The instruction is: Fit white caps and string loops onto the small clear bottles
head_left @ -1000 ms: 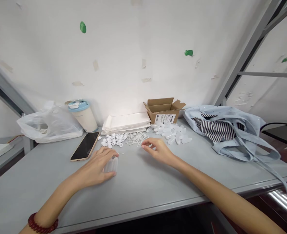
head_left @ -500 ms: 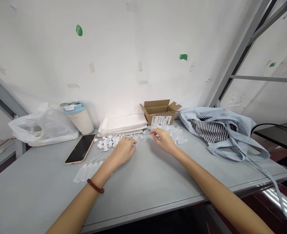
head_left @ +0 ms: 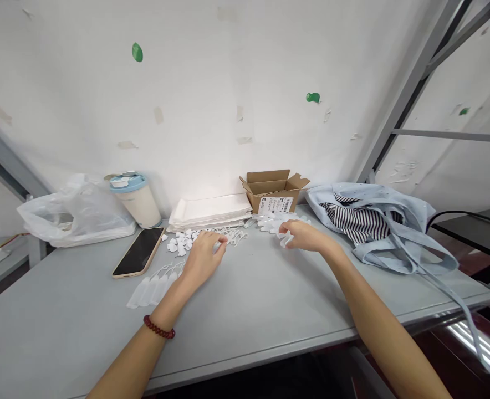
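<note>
My left hand (head_left: 204, 257), with a red beaded bracelet on its wrist, hovers at a pile of small white caps (head_left: 182, 241) and thin white loops (head_left: 237, 235). Its fingers are bent, the thumb apart from them, and I see nothing held. Over a heap of flat translucent plastic pieces (head_left: 270, 222) is my right hand (head_left: 304, 235), its fingers and thumb apart around one piece's edge; whether they touch it is unclear. Several translucent sleeve-like pieces with white loops (head_left: 148, 291) lie side by side near my left forearm, which partly covers them.
A phone (head_left: 140, 253) lies left of the caps. Behind stand a blue-lidded cup (head_left: 139, 205), a white plastic bag (head_left: 78, 213), a stack of white envelope-like packets (head_left: 212, 211) and an open cardboard box (head_left: 275, 191). A light-blue cloth bag (head_left: 413, 210) sits at right, its strap hanging over the table edge.
My right hand has moved right, from beside the box front onto the translucent pieces. My left hand has shifted slightly left at the caps and loops.
</note>
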Motion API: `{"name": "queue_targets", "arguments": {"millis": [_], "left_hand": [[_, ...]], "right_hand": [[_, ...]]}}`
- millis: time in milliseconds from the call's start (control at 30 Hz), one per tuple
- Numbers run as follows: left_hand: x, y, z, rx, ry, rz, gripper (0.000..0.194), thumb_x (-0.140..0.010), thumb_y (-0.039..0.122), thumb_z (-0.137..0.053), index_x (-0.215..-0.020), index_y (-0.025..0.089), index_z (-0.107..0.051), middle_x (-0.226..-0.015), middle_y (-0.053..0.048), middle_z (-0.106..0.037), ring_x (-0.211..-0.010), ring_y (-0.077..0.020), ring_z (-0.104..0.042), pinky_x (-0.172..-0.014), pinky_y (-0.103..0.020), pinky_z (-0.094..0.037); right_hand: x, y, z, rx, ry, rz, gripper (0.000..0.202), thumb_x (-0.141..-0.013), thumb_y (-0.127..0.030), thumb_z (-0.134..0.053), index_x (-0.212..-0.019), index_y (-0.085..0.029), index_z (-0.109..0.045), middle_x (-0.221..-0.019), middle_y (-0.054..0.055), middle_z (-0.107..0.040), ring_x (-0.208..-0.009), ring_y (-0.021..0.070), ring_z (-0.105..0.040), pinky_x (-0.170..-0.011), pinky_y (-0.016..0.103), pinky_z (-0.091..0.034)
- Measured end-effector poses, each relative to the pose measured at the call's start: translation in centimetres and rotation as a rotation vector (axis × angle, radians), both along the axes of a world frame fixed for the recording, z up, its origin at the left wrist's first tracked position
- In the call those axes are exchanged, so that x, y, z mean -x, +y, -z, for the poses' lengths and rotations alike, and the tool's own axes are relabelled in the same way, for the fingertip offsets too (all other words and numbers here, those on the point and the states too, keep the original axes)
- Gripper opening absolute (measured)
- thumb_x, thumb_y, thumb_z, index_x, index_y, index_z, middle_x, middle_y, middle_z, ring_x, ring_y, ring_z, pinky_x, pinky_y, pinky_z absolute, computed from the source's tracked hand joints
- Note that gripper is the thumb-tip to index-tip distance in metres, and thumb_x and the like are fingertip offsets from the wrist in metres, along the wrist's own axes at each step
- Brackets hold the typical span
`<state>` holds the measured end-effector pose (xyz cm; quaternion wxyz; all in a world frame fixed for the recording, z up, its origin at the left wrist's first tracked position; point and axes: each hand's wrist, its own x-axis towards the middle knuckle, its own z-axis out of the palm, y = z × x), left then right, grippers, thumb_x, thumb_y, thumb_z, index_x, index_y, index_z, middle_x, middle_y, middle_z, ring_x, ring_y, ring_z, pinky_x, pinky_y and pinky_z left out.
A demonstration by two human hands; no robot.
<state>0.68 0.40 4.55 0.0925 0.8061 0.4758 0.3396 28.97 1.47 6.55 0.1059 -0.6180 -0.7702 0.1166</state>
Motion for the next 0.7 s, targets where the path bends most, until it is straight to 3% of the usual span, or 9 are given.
{"name": "queue_targets", "arguments": {"millis": [133, 367, 533, 700], "left_hand": [[0.8, 0.3, -0.4, 0.096, -0.183, -0.088, 0.019, -0.077, 0.03, -0.05, -0.08, 0.02, -0.065, -0.088, -0.005, -0.07, -0.086, -0.0221, -0.06, -0.074, -0.033, -0.048], [1.5, 1.4, 0.2, 0.212, -0.357, -0.15, 0.023, -0.07, 0.036, -0.058, -0.079, 0.018, -0.068, -0.082, -0.004, -0.072, -0.077, -0.0203, -0.064, -0.068, -0.03, -0.048], [1.3, 1.3, 0.3, 0.22, -0.289, -0.113, 0.027, -0.071, 0.033, -0.055, -0.084, 0.019, -0.073, -0.088, -0.006, -0.073, -0.081, -0.0216, -0.065, -0.074, -0.033, -0.05], [0.9, 1.2, 0.5, 0.215, -0.24, -0.109, 0.028, -0.072, 0.031, -0.053, -0.088, 0.019, -0.073, -0.094, -0.006, -0.073, -0.085, -0.0234, -0.066, -0.079, -0.036, -0.051]], "right_hand": [[0.1, 0.0, 0.6, -0.024, -0.121, -0.023, 0.036, -0.06, 0.005, -0.059, -0.085, -0.019, -0.068, -0.094, 0.008, -0.066, -0.085, 0.024, -0.061, -0.062, 0.026, -0.039], [1.2, 0.1, 1.5, -0.082, -0.107, -0.085, 0.031, -0.059, 0.009, -0.053, -0.07, -0.018, -0.065, -0.084, 0.009, -0.065, -0.077, 0.0223, -0.06, -0.061, 0.026, -0.036], [1.9, -0.1, 1.3, -0.163, 0.121, -0.21, 0.024, -0.069, -0.002, -0.052, -0.086, -0.017, -0.061, -0.094, 0.007, -0.062, -0.076, 0.0176, -0.058, -0.064, 0.026, -0.041], [3.5, -0.6, 1.0, -0.314, 0.405, -0.182, 0.011, -0.073, -0.014, -0.055, -0.082, -0.019, -0.053, -0.088, 0.003, -0.059, -0.071, 0.015, -0.056, -0.064, 0.026, -0.042]]}}
